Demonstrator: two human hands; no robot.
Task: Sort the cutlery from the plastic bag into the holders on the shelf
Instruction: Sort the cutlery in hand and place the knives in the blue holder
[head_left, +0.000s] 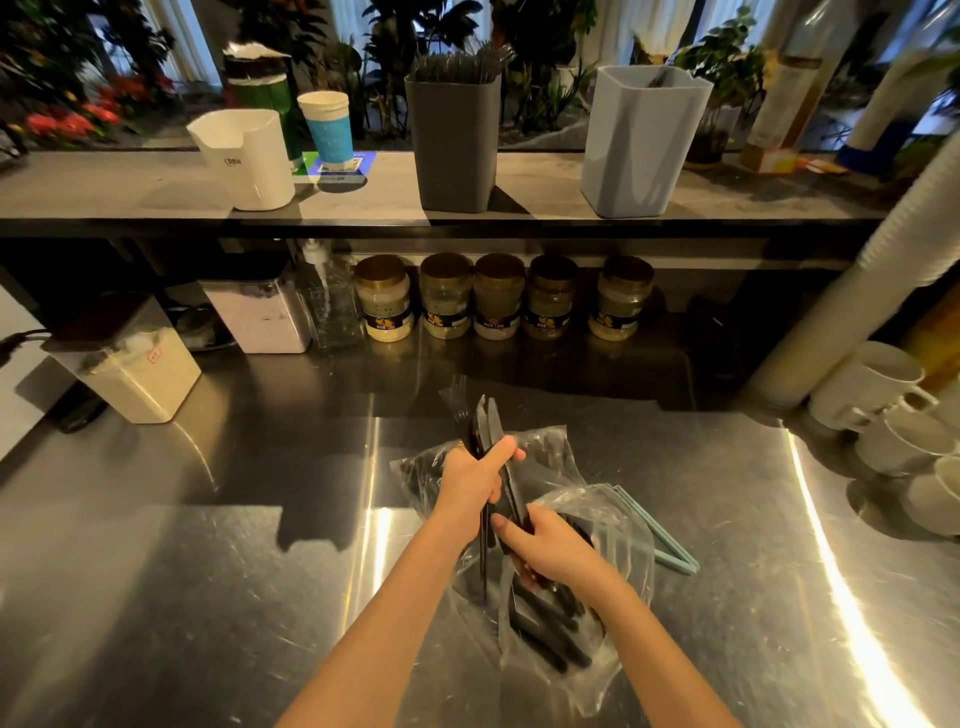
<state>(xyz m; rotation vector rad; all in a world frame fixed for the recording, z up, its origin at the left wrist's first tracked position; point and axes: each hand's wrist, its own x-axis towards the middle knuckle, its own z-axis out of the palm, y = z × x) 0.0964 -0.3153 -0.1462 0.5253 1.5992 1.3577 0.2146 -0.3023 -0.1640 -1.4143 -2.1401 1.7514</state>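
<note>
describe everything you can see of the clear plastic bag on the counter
The clear plastic bag is thin, crinkled film lying flat and rumpled on the shiny steel counter. Black plastic cutlery still lies inside. The right hand reaches into its open mouth; the left hand grips a bunch of black utensils above it. A pale blue flat item pokes out from under its right edge.
</note>
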